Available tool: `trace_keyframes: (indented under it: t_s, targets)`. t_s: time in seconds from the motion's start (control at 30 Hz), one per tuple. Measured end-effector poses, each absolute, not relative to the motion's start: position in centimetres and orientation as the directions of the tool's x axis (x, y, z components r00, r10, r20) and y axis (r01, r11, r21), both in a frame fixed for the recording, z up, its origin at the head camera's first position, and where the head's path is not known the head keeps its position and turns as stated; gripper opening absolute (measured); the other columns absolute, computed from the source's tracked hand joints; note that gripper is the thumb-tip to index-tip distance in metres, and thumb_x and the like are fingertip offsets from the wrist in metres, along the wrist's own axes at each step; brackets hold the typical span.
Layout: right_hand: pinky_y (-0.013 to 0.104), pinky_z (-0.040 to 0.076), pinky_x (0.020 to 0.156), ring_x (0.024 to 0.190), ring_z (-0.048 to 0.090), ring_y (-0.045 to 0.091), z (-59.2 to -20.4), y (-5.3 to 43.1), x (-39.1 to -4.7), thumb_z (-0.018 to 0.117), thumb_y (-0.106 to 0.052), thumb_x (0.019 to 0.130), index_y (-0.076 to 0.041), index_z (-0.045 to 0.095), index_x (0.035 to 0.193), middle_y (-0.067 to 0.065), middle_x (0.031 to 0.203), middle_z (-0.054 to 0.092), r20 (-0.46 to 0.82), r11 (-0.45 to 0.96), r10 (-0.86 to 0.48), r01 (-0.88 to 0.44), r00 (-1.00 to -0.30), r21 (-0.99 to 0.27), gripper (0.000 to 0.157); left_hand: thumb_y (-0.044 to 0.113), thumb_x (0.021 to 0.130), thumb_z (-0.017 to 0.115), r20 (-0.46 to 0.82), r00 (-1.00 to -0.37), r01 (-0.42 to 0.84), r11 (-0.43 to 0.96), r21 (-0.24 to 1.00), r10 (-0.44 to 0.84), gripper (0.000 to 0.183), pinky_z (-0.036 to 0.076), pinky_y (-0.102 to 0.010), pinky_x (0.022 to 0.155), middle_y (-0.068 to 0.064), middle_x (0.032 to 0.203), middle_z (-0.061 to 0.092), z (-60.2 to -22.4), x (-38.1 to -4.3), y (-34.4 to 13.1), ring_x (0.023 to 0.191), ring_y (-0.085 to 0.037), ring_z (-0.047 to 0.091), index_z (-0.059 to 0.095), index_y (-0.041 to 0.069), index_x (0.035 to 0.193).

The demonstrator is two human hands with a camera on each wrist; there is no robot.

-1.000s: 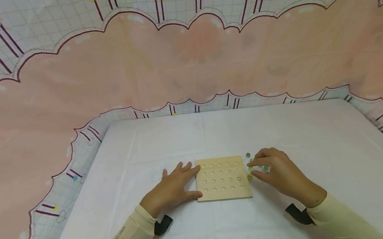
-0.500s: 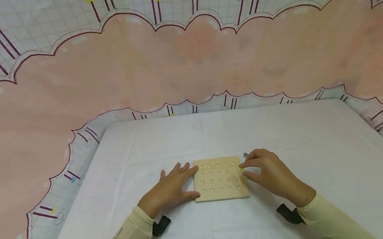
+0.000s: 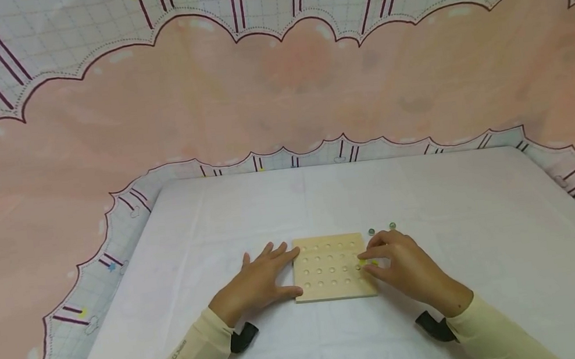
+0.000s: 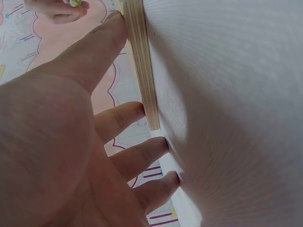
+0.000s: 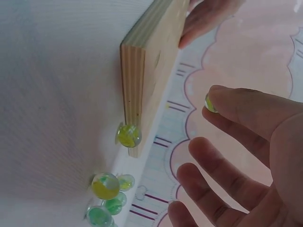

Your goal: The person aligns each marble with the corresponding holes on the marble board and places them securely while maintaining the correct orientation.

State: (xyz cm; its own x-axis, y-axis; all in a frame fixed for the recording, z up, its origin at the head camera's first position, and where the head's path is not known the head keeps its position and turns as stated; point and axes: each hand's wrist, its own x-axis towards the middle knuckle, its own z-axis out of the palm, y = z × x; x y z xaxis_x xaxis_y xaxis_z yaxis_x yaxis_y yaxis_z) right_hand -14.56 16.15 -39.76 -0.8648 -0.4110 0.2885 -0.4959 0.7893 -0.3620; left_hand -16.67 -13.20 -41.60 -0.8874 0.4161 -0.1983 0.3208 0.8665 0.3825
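presently, right hand (image 3: pixel 407 269) pinches a yellow-green marble (image 5: pixel 210 105) above the wooden board (image 3: pixel 325 264), near its right edge. left hand (image 3: pixel 256 282), fingers spread, touches the board's left edge. loose marbles (image 5: pixel 105 185) lie on white surface (image 3: pixel 270 213) to its right.

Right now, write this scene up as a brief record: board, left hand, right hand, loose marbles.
Board: pale wood, rows of round hollows, flat on the white tabletop
Left hand: fingers spread, thumb and forefinger at the board's left edge
Right hand: pinches a yellow-green marble
Loose marbles: several, green and yellow, off the board's right side
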Motion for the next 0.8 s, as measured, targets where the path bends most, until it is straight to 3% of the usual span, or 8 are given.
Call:
trace_keyframes:
  t_s: [0.8]
  targets:
    - [0.026,0.043,0.071,0.082,0.046,0.007,-40.9,16.1,-14.1,0.078,-0.024,0.072,-0.026,0.076,0.091,-0.008,0.089,0.057,0.259,0.825,-0.409,-0.475,-0.875,-0.305,0.018,0.062,0.072,0.064,-0.200,-0.883,0.328,0.864,0.383,0.424,0.083,0.007,-0.069,0.104,0.001,0.152,0.025,-41.5,-16.6,-13.0,0.143,-0.026,0.013,0.030,0.036,0.143]
